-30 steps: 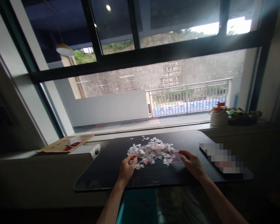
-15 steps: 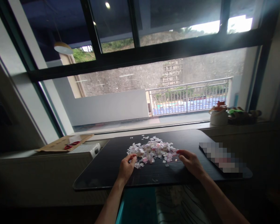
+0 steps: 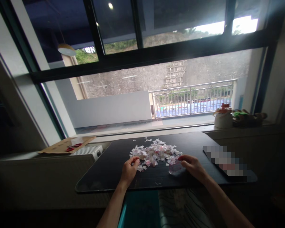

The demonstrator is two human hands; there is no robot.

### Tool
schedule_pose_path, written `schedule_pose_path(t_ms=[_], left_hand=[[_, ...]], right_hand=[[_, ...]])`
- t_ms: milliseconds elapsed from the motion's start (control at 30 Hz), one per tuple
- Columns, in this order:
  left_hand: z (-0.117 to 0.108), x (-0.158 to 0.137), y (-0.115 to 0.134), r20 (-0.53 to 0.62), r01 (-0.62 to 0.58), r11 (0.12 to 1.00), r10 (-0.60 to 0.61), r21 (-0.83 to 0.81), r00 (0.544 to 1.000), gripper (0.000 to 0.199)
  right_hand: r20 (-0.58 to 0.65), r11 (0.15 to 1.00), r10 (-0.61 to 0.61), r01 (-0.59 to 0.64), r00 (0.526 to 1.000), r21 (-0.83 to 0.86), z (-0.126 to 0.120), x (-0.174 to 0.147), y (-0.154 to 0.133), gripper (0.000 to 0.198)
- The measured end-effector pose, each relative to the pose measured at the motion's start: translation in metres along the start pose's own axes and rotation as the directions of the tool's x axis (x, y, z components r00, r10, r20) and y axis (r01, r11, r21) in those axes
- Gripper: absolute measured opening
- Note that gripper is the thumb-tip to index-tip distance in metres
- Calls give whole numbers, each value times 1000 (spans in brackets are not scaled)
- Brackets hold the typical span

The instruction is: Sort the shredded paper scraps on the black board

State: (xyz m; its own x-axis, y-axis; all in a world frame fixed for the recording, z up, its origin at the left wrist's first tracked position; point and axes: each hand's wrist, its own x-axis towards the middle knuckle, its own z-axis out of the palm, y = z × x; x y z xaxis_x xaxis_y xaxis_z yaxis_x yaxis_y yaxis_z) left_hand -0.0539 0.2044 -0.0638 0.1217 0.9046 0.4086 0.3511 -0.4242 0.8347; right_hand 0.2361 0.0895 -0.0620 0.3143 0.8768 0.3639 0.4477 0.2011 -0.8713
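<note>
A heap of small torn paper scraps (image 3: 155, 152), white with some pink, lies on the dark table (image 3: 104, 174). My left hand (image 3: 130, 169) is at the heap's near left edge, thumb and forefinger pinched together; what is between them is too small to make out. At the heap's right side, my right hand (image 3: 192, 164) grips a see-through, pinkish plastic piece (image 3: 175, 167) by its edge. That piece is tilted over the tabletop, and its exact kind is unclear.
A blurred-out flat object (image 3: 224, 161) lies at the table's right. Beyond the left side are a radiator (image 3: 91, 152) and brown paper (image 3: 54, 147) with red scissors-like handles (image 3: 73, 147). A white pot (image 3: 222, 120) stands on the sill (image 3: 194, 129) below the window.
The see-through plastic piece in my right hand has come away from the heap's right edge toward me and tilted. My left hand has hardly moved.
</note>
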Motion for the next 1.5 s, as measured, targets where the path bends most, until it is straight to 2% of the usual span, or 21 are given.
schedule_pose_path(t_ms=[100, 300, 500, 567, 667, 767, 833, 933, 1067, 1167, 1400, 1500], left_hand=[[0, 0, 0, -2, 2, 1000, -2, 0, 1000, 30], [1, -1, -4, 1, 1, 1000, -1, 6, 1000, 27], [1, 1, -7, 20, -10, 1000, 10, 22, 1000, 17], [2, 0, -7, 27, -17, 1000, 16, 26, 1000, 15], [3, -1, -7, 37, -29, 999, 27, 36, 999, 15], [5, -1, -7, 43, -38, 998, 36, 49, 998, 16], [6, -1, -8, 46, -40, 997, 38, 59, 998, 16], [7, -1, -9, 45, -45, 996, 42, 72, 998, 16], [8, -2, -10, 43, -50, 995, 46, 87, 998, 17], [9, -3, -9, 42, -54, 994, 51, 91, 998, 17], [10, -4, -8, 51, -41, 994, 36, 97, 998, 18], [11, -5, -8, 54, -34, 995, 29, 95, 998, 18]], right_hand=[[49, 1000, -9, 8, 999, 8, 1, -1, 0, 28], [8, 1000, 15, -15, 1000, -17, -1, 1, 3, 29], [128, 999, -35, 34, 991, 9, 2, -2, -2, 25], [76, 1000, -22, 23, 997, -8, 2, -5, 1, 28], [-64, 993, -3, -5, 998, -122, 1, -16, 11, 30], [-77, 964, -19, -2, 997, -265, 5, -29, 19, 30], [-39, 943, -40, 25, 998, -331, 11, -35, 20, 29], [28, 938, -77, 82, 997, -335, 20, -38, 18, 30], [-21, 932, -77, 64, 997, -357, 25, -37, 13, 32], [36, 915, -97, 103, 995, -390, 29, -39, 8, 30], [211, 943, -168, 219, 963, -249, 54, -50, -3, 29], [234, 951, -184, 233, 955, -202, 57, -52, -6, 28]])
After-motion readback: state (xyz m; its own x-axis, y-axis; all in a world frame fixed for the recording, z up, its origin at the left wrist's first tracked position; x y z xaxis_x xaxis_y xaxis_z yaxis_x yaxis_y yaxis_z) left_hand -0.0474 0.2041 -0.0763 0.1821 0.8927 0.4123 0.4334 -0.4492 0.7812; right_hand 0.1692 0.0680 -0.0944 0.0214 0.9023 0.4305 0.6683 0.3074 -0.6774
